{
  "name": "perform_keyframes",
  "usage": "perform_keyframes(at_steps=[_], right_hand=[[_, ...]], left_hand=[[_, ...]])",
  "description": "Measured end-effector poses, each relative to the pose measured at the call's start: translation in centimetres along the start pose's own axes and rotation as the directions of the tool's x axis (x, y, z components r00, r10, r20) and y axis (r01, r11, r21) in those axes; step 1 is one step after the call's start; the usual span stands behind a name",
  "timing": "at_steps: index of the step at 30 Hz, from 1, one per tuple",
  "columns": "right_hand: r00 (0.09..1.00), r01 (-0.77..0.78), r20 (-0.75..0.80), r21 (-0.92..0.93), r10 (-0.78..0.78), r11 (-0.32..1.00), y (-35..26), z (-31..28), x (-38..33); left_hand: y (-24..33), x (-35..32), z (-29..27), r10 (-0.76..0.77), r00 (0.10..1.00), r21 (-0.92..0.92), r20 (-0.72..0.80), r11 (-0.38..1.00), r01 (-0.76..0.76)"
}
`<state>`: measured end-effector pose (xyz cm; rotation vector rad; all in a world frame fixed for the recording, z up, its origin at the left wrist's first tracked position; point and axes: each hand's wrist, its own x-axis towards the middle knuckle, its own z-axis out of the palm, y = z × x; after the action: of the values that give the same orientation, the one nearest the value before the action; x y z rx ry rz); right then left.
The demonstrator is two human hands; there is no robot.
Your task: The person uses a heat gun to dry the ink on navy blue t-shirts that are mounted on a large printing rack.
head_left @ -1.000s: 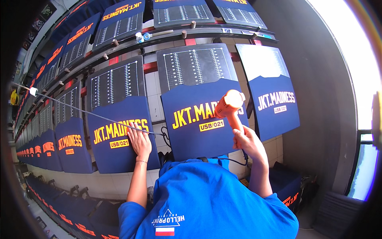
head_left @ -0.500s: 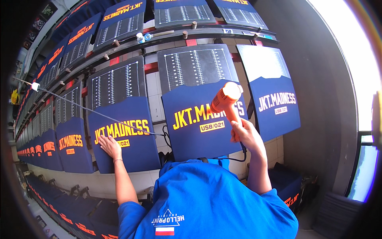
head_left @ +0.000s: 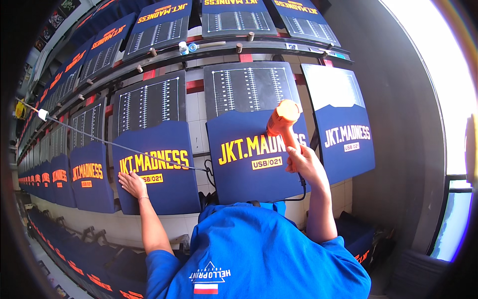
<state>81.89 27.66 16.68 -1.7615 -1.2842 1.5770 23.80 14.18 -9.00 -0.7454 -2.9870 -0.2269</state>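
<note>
Head view. A long row of navy printed panels is seen, mounted on tilted boards and running from the right of the frame away toward the far left edge. A second row is fixed above, along the upper part of the frame.

The left hand (head_left: 132, 184) is laid flat, fingers spread, on the lower left corner of a navy panel (head_left: 157, 169) at centre left — nothing is gripped by it; the palm is pressed against the printed cloth just below the yellow lettering.

An orange heat gun (head_left: 282, 122) is held in the right hand (head_left: 304, 164), slightly right of centre. The fingers are closed round its handle, and the nozzle end is raised up and to the left, in front of the upper right part of the middle panel (head_left: 249, 154). A black cord (head_left: 302, 192) hangs from the base of the handle and loops down below the hand.

A thin taut line (head_left: 114, 144) is stretched from a small white roll at the left edge across to the gap between the two panels.

At the lower centre the blue shirt (head_left: 259, 254) of the person is seen — both forearms rise from it.

On the rail at the upper centre a small white bottle (head_left: 183, 48) stands.
</note>
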Motion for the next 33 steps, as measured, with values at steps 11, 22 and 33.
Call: perform_keyframes(at_steps=[11,22,33], right_hand=[[0.998,-0.025,-0.064,0.019,0.026,1.000,1.1,-1.0,-1.1],[1.000,-0.022,-0.011,-0.044,0.022,0.999,2.4,-1.8,-4.5],[0.993,-0.089,0.079,0.027,0.087,0.996,1.7,-0.4,-4.8]], left_hand=[[0.7,-0.6,0.2,0.200,0.980,0.011,0.017,0.980,-0.200],[-2.4,1.2,0.0,0.075,0.997,0.014,-0.004,0.997,-0.075],[-1.3,0.5,0.0,0.038,0.998,-0.032,-0.049,0.999,-0.040]])
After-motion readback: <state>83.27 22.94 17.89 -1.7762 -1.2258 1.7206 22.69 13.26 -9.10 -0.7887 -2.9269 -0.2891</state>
